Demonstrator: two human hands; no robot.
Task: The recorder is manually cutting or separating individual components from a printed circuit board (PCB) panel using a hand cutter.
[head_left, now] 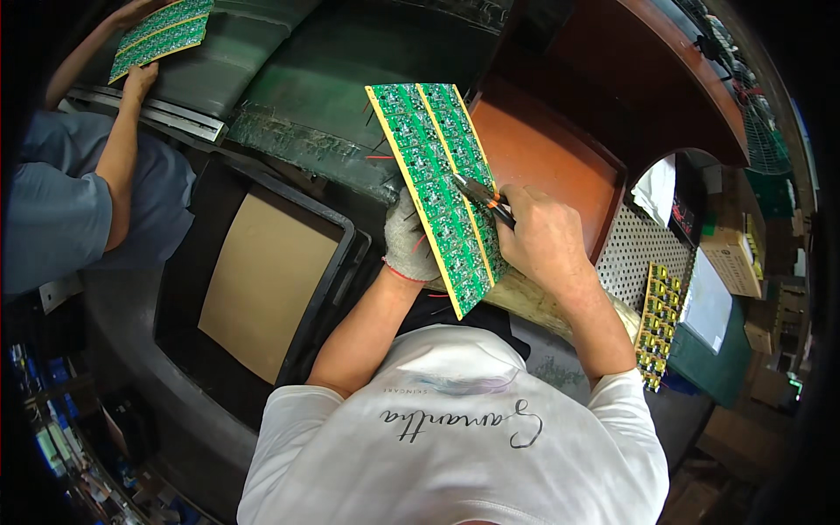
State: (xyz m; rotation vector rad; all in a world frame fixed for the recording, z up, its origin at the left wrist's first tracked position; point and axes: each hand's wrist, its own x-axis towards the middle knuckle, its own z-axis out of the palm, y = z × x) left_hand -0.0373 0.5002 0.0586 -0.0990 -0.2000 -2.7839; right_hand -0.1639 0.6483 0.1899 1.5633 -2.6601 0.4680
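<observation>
My left hand, in a pale grey knit glove, grips a green circuit board panel by its left edge; its fingers are partly hidden behind the panel. The panel is tilted up, with yellow strips along its edges and middle and small parts across its face. Thin red and dark wires stick out at its left side. In my bare right hand is a pair of cutting pliers with black and orange handles. Their jaws lie over the panel's middle strip; whether they touch it I cannot tell.
Left of me stands a black bin with a cardboard sheet inside. A co-worker at upper left holds another green board panel. A dark green conveyor belt runs ahead. Right are a reddish-brown cabinet and a populated board panel.
</observation>
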